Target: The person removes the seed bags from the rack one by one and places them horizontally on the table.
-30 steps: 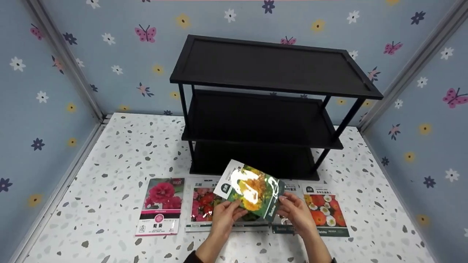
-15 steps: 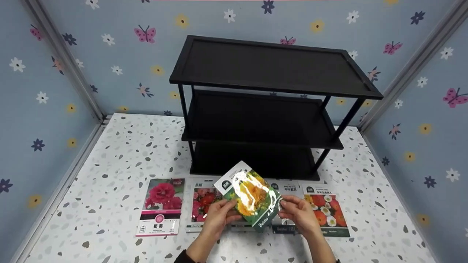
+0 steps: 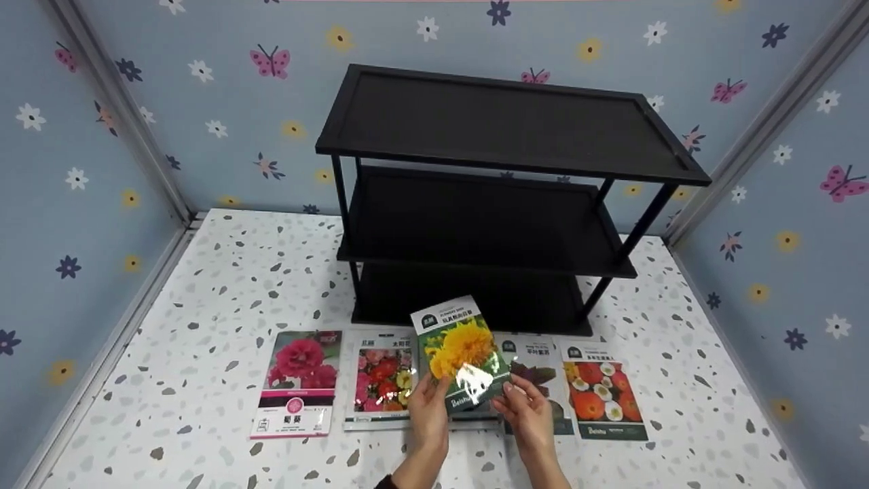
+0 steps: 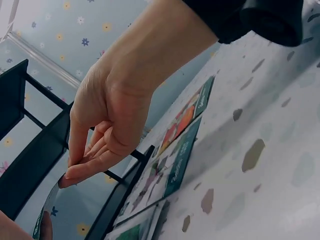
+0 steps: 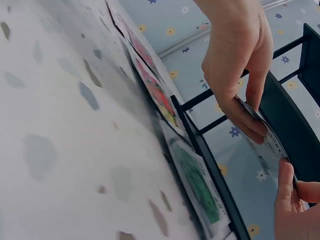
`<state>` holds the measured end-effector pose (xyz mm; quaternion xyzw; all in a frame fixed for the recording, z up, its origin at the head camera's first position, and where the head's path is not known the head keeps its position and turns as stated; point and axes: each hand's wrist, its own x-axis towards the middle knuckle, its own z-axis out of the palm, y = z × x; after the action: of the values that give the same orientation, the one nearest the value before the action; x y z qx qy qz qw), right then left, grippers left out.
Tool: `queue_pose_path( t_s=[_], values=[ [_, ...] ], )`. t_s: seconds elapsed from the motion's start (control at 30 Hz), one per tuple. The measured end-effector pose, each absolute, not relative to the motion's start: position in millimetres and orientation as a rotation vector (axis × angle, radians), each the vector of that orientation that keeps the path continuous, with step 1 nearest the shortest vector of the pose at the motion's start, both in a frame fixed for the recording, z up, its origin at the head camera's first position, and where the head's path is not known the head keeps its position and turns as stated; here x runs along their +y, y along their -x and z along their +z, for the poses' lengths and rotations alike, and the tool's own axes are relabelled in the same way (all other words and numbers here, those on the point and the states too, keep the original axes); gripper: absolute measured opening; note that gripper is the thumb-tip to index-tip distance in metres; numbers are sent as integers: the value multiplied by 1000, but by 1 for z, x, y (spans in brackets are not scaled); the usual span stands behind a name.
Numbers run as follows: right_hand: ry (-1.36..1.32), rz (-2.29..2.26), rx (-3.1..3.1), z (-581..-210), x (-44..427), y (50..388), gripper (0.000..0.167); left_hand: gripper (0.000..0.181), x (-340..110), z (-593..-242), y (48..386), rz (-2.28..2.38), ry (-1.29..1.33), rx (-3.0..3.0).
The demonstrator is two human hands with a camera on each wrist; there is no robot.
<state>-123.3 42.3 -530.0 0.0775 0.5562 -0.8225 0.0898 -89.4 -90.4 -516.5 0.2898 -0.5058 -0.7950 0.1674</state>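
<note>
Both hands hold a seed packet (image 3: 461,343) with a yellow double flower on it, raised above a row of packets in front of the rack. My left hand (image 3: 429,413) pinches its lower left edge, thumb on the front. At the lower right corner, my right hand (image 3: 528,413) pinches it between thumb and fingers. The packet leans slightly, its top toward the rack. It appears nearly edge-on in the right wrist view, between the left hand (image 5: 237,60) and right hand (image 5: 295,210). A green packet (image 5: 197,182) under it is mostly hidden in the head view.
A black three-tier rack (image 3: 502,129) stands behind. On the speckled table (image 3: 224,278) lie a pink hollyhock packet (image 3: 299,384), a red mixed-flower packet (image 3: 380,380), a purple-leaf packet (image 3: 543,380) and an orange-and-white flower packet (image 3: 604,390). Patterned walls (image 3: 224,102) enclose the table.
The yellow-flower packet has turned from a strong tilt to nearly upright, its glare shrinking. My left hand has shifted right and my right hand slightly left, both still holding it.
</note>
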Motion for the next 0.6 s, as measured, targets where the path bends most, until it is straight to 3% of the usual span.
queue_pose_path(
  t_s=[0.13,0.4,0.6],
  values=[
    [-285,-2397,1614,-527,43,121,17,46,-95,-520,89,-2239,-852,-1517],
    [-6,-2107,1781,-513,59,133,42,42,-112,-519,86,-2252,-697,-1661],
    [74,-1969,1905,-509,67,146,47,44,-122,-518,81,-2305,-580,-1815]
  ],
)
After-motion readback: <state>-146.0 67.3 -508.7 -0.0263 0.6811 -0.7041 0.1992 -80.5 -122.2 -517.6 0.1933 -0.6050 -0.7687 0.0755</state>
